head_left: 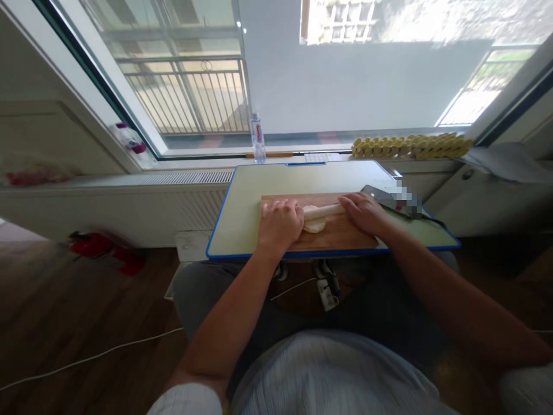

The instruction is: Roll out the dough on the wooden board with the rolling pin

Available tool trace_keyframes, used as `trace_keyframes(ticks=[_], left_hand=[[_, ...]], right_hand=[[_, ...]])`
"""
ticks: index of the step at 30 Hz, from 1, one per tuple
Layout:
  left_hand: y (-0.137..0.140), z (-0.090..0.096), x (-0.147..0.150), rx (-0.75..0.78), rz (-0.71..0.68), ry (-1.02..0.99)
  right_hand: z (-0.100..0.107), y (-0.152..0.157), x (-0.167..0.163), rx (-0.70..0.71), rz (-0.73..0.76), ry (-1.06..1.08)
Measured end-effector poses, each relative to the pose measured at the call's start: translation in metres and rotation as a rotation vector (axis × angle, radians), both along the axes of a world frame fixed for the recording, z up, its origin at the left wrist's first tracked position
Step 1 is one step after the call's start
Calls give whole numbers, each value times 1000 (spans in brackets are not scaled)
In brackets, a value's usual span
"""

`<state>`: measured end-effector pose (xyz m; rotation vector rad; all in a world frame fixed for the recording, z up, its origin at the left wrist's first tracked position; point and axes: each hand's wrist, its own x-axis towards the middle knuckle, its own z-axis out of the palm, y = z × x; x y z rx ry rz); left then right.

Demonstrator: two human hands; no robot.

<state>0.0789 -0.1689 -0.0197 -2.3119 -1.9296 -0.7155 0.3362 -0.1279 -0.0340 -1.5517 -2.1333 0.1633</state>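
A pale rolling pin lies crosswise on a flat piece of white dough, which shows below and slightly above it. Under both is a brown wooden board, set on a small blue-edged table. My left hand is closed over the pin's left end, fingers curled. At the other end my right hand is closed on the pin, fingers bent over the top. Both hands hide the tips of the pin.
Right of the board lies a dark flat device with a cable, partly pixelated. A clear bottle and a yellow bumpy item stand along the windowsill. A red fire extinguisher lies on the floor at left; a power strip is below the table.
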Motion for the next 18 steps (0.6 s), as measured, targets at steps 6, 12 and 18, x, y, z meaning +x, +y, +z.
trace_keyframes(ticks=[6,12,18], left_hand=[[0,-3,-2,-19,31,-39],[-3,-4,-4,28,-44,-131],[-2,-2,-7,74,-37,-149]], right_hand=[[9,-3,-8,77,12,-77],[23,-25,-11,33,138,-113],[14,-38,-14,-22,106,-29]])
